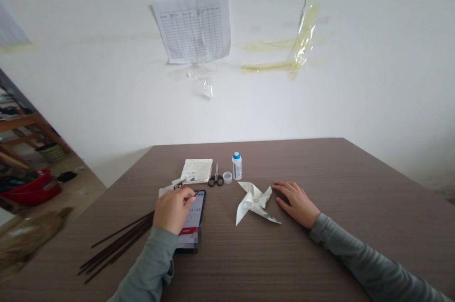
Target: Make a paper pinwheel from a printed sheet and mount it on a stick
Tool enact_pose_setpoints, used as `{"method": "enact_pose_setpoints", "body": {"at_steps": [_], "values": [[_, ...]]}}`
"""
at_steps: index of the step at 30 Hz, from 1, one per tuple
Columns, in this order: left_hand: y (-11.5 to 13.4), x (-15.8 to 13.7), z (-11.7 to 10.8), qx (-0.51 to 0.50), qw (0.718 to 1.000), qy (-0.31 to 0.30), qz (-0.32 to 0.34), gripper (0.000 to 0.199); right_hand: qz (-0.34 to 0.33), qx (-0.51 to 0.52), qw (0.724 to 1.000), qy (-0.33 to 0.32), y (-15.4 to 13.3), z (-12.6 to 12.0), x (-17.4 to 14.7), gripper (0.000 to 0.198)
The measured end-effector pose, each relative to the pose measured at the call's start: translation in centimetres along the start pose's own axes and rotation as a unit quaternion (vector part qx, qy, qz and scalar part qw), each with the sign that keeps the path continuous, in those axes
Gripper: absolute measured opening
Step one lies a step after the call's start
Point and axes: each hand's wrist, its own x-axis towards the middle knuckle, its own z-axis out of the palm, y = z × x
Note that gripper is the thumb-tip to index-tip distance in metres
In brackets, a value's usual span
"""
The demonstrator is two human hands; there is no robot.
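My left hand is over the left edge of a phone with its screen lit. Its thumb and finger are pinched together; a small dark tip shows at them, too small to name. Thin dark sticks lie in a bundle to its left, partly hidden behind the hand and wrist. A paper pinwheel, folded from printed paper, rests on the table between my hands. Just right of the pinwheel, my right hand lies flat on the tabletop, fingers stretched out and holding nothing.
Behind my left hand are a stack of printed paper, black-handled scissors, a small clear cup and a white bottle with a blue cap. The brown table meets a white wall. A red basin sits on the floor at left.
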Motion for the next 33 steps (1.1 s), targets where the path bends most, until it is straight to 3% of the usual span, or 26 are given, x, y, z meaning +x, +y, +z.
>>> {"method": "enact_pose_setpoints", "body": {"at_steps": [7,13,21,26,33], "values": [[7.7,1.2,-0.1,-0.053,0.994,-0.086,0.027,0.023,-0.004,-0.004,1.0,-0.004,0.1,0.2,0.1,0.054],[10.9,2.3,1.8,-0.064,0.988,-0.143,0.008,0.021,-0.009,-0.005,1.0,0.007,0.1,-0.1,0.0,0.05],[12.2,1.9,3.4,-0.048,0.99,-0.127,0.034,0.022,-0.014,0.003,1.0,0.009,-0.1,-0.4,0.0,0.05],[11.6,1.8,3.0,-0.032,0.991,-0.128,0.026,0.022,0.002,0.005,1.0,-0.001,-0.2,-0.6,0.0,0.052],[10.3,1.0,2.7,-0.035,0.991,-0.124,0.042,0.016,-0.017,0.052,0.997,0.05,-0.2,-1.2,0.7,0.039]]}}
